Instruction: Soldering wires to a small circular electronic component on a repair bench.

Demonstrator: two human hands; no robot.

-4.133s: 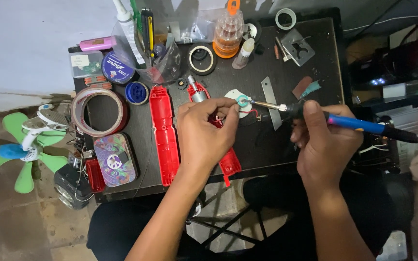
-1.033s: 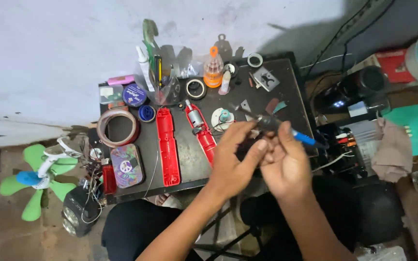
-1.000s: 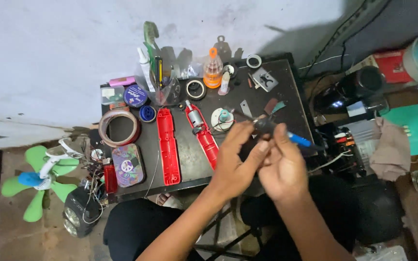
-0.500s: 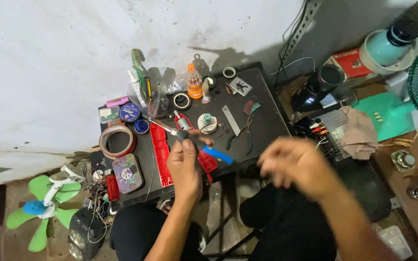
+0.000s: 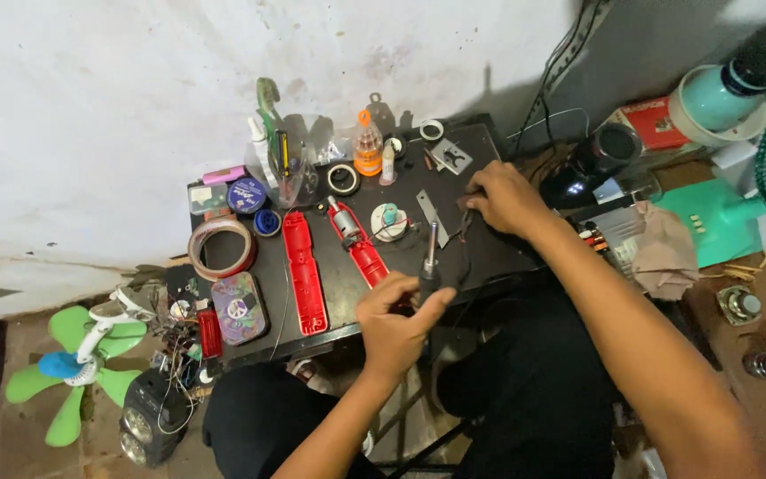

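Left hand: the left hand [image 5: 398, 322] is at the near edge of the black table [image 5: 489, 257], fingers curled tight around the dark handle of a soldering iron [image 5: 430, 257] whose metal tip points away from the person.
Right hand: the right hand [image 5: 500, 197] rests on the table's far right part, fingertips pinched on a small dark piece; what the piece is cannot be told.
Red casing: two long red shell halves [image 5: 305, 270] lie side by side in the middle of the table; the right one has a small metal motor [image 5: 345, 221] sitting in its upper end.
White disc: a small round white part [image 5: 389, 222] lies just right of the motor.
Clear cup: a clear plastic cup [image 5: 287, 177] at the back edge holds upright tools, a yellow-and-black one among them.
Orange bottle: a small bottle [image 5: 366, 151] with an orange cap stands near the back.
Tins: a round blue tin [image 5: 246, 194] and a closed flat patterned tin [image 5: 239, 307] sit on the left side.
Tape: a wide roll of tape [image 5: 222, 247] lies between the two tins.
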